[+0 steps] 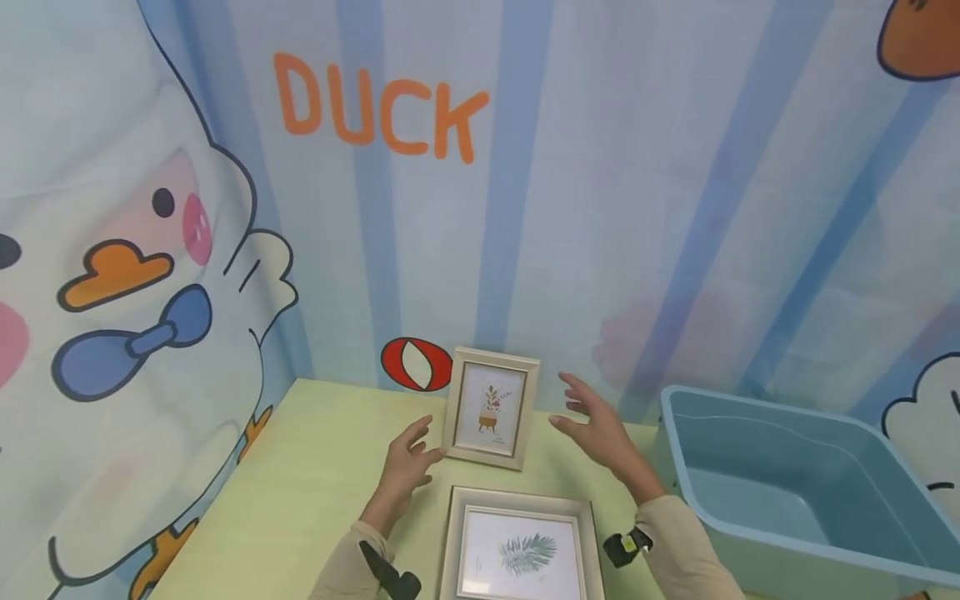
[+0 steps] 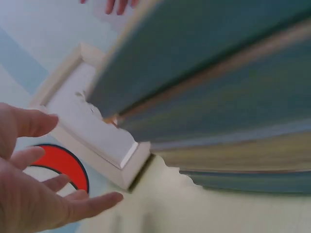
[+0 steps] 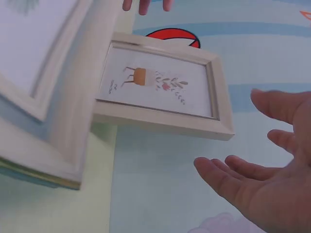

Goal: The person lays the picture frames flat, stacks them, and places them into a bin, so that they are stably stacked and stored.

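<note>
A small cream picture frame [image 1: 491, 408] with a potted-plant print stands upright at the back of the table, close to the wall. My left hand [image 1: 405, 471] is beside its lower left corner, fingers spread; whether a fingertip touches it I cannot tell. To its right, my right hand [image 1: 596, 425] hovers apart from it, fingers loosely extended and holding nothing. A larger picture frame [image 1: 521, 546] with a green leaf print lies nearer me, between my forearms. In the left wrist view the stacked edges of frames [image 2: 218, 97] show beneath it, large and blurred.
At the right stands a blue plastic tub [image 1: 780, 492]. A pale green tabletop [image 1: 277, 483] spreads under the frames. Behind it hangs a striped cloth backdrop [image 1: 600, 208] with a DUCK print and a cartoon duck [image 1: 135, 350] on the left side.
</note>
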A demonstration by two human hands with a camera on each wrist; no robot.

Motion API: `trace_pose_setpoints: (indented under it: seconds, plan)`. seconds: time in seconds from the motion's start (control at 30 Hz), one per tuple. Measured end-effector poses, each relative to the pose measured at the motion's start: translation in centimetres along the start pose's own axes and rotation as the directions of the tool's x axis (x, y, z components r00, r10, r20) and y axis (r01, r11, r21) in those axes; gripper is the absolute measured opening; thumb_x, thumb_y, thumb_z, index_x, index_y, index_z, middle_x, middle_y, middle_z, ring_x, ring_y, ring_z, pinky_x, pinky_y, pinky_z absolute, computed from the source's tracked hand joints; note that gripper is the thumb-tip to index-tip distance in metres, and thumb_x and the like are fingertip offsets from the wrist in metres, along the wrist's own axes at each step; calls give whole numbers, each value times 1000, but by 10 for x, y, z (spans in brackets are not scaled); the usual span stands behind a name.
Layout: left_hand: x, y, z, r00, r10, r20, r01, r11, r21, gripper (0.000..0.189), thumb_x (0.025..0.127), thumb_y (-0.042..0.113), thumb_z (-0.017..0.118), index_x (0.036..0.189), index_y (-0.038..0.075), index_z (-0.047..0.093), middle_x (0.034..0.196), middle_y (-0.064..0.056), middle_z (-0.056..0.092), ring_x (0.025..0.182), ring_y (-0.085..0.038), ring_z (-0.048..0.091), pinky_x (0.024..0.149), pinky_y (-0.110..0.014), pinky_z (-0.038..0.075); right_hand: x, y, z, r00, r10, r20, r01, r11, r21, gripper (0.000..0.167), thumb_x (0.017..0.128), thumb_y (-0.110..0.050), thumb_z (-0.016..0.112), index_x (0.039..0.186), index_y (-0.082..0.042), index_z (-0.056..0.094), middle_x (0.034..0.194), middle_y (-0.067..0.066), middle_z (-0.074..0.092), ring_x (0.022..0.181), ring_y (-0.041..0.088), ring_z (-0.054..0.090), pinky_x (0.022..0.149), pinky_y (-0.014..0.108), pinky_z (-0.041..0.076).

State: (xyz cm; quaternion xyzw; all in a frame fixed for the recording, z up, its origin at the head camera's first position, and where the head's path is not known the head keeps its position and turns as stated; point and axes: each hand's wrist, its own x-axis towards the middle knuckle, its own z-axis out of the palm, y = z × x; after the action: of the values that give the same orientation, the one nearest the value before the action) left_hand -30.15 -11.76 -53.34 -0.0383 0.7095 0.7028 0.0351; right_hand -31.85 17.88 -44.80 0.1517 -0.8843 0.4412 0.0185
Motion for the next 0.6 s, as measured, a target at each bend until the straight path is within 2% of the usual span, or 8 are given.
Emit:
trace_pose_setpoints:
  seconds: [0.1, 0.2, 0.33, 0.5, 0.6]
  plan:
    - [12, -7, 0, 999, -1, -37, 0, 1000, -21, 63, 93, 1, 61, 152, 7, 39, 158, -27, 32, 145, -52, 27, 100, -69, 46, 19, 0, 3, 997, 15, 81, -10, 998, -59, 78, 96, -18, 67, 159, -14, 22, 155, 31, 36, 136, 50, 45, 103, 62, 47]
    - [23, -16, 1, 1000, -19, -21, 18, 999, -39, 65, 94, 0, 61, 153, 7, 36, 158, -28, 30, 146, -52, 26, 101, -68, 45, 37, 3, 9, 992, 38, 123, -26, 994, -102, 84, 96, -14, 66, 161, -14, 13, 158, 31, 29, 137, 53, 42, 105, 65, 44]
    - [34, -28, 2, 999, -38, 18, 40, 996, -80, 70, 94, -1, 60, 156, 9, 31, 160, -30, 25, 147, -52, 23, 103, -65, 46, 55, 8, 17, 994, 22, 108, -11, 994, -106, 75, 99, -7, 57, 160, -9, 13, 159, 32, 25, 136, 55, 40, 109, 65, 40]
    - [42, -38, 4, 999, -33, 34, 36, 993, -109, 71, 93, -3, 57, 157, 9, 29, 160, -31, 22, 147, -53, 22, 105, -58, 48, 67, 11, 25, 997, -17, 79, 27, 992, -120, 64, 102, -4, 49, 159, -5, 19, 157, 32, 31, 134, 53, 45, 108, 62, 42]
    - [45, -41, 6, 998, -41, 42, 46, 992, -118, 68, 93, -3, 56, 156, 8, 31, 159, -32, 26, 145, -51, 29, 105, -56, 49, 71, 11, 28, 991, 6, 135, 1, 999, -46, 61, 104, -5, 45, 159, -9, 20, 156, 29, 35, 136, 50, 45, 107, 62, 44]
